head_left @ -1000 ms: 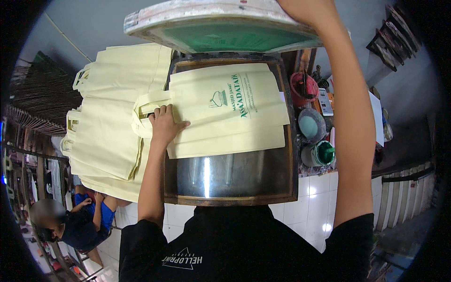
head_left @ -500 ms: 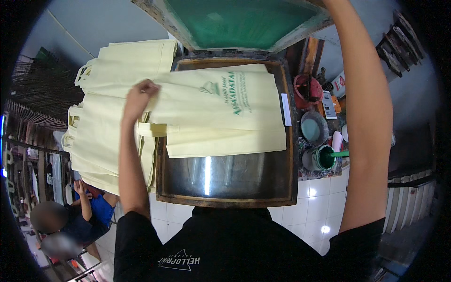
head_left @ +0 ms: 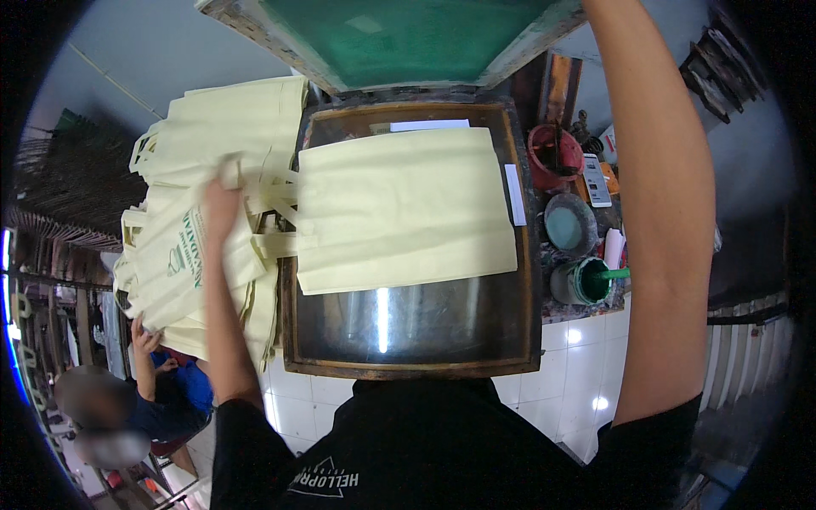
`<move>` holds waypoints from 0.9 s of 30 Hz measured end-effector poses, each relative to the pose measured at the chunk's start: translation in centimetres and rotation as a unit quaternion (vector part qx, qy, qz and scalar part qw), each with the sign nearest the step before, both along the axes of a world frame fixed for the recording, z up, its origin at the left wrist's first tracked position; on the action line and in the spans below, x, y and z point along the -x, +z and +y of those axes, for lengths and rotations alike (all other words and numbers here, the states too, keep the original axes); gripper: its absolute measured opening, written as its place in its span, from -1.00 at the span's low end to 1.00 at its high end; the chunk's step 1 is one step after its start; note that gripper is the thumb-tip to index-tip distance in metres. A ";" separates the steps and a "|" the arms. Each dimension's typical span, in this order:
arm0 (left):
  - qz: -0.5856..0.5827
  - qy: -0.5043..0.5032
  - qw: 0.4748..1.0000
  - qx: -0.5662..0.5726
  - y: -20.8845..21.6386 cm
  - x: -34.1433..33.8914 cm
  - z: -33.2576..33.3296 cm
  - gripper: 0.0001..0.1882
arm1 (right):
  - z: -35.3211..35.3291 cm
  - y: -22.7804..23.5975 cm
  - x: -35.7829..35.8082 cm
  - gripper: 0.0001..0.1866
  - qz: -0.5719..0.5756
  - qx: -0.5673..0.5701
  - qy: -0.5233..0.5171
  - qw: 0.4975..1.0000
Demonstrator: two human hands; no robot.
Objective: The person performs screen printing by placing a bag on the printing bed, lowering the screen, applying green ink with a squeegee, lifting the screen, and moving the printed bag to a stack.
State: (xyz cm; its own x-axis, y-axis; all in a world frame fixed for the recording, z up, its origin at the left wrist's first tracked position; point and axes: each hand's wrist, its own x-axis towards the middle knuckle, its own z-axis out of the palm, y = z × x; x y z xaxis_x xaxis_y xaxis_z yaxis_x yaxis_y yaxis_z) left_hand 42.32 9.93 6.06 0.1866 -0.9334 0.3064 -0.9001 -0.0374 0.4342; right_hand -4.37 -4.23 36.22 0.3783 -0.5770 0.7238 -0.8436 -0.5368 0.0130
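A blank cream tote bag lies flat on the glass-topped printing board, its handles toward the left. Left of the board, a printed cream tote bag with green lettering rests aslant on the stack of tote bags. My left hand is over that stack beside the printed bag; its fingers are smeared by motion, so its grip is unclear. My right arm reaches up past the top edge, beside the raised green printing screen; my right hand is out of view.
A co-worker's hand touches the printed bag's near end. Right of the board stand a red bowl, a grey bowl, a tub of green ink and a phone. A white strip marks the board's right edge.
The printed bag has moved left off the board onto the stack, uncovering the blank bag. My left hand has moved left, and a co-worker's hand has come to the printed bag.
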 end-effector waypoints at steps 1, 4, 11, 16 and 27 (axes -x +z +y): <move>0.049 -0.079 0.996 0.009 -3.4 7.3 -1.7 -0.37 | 0.0 0.1 0.0 -0.50 0.003 -0.005 -0.004 1.000; 0.072 -0.271 0.959 -0.033 -8.3 24.8 -6.0 -0.40 | -0.1 0.4 0.1 -0.50 -0.004 -0.030 -0.001 1.000; -0.012 -0.267 0.963 -0.027 -8.6 33.5 -13.2 -0.58 | 0.2 0.2 0.4 -0.57 -0.001 -0.052 0.003 0.999; 0.035 -0.337 0.940 0.048 -10.8 32.3 -12.9 -0.63 | -0.3 0.1 0.1 -0.69 0.045 -0.012 -0.025 0.999; 0.042 -0.398 0.897 0.186 -11.1 31.9 -14.0 -0.74 | 0.2 0.3 0.6 -0.72 0.006 -0.056 0.006 0.998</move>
State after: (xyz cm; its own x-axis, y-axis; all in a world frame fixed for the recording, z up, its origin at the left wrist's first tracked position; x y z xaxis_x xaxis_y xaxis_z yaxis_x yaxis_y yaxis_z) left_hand 10.38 -4.06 -5.06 -0.4565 -0.6177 0.6404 -0.5415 0.7640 0.3509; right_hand -5.00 -4.05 36.56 0.3934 -0.6491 0.6511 -0.8374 -0.5453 -0.0378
